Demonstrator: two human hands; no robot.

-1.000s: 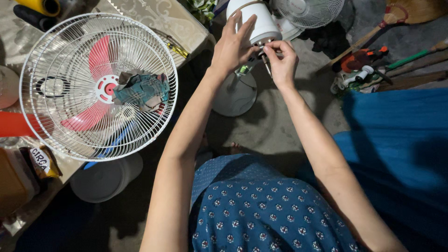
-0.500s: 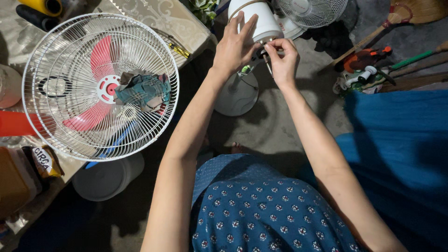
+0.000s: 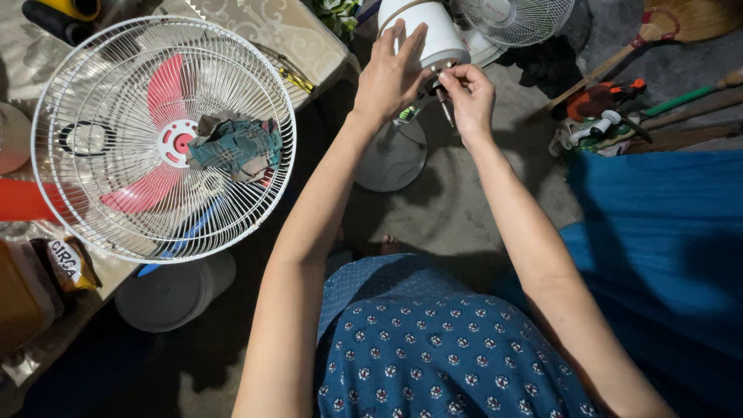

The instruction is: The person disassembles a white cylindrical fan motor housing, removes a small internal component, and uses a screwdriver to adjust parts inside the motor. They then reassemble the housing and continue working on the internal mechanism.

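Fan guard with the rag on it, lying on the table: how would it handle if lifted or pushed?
The white wire fan guard is probably light for its size: thin wires, mostly air. It would likely flex a little, and it overhangs the table edge, so a push might tip it off. The crumpled rag lies loose on top and would probably slide off.

Both my bare arms reach forward and up from my lap, drawing closer together toward the wrists. My left hand [image 3: 391,77] is spread, palm forward, fingers [image 3: 409,42] pointing up and slightly apart, pressed flat against what it steadies. My right hand [image 3: 470,97] sits just beside it, almost touching, wrist bent, with thumb and fingertips [image 3: 449,76] pinched together in a fine grip, the other fingers curled in.
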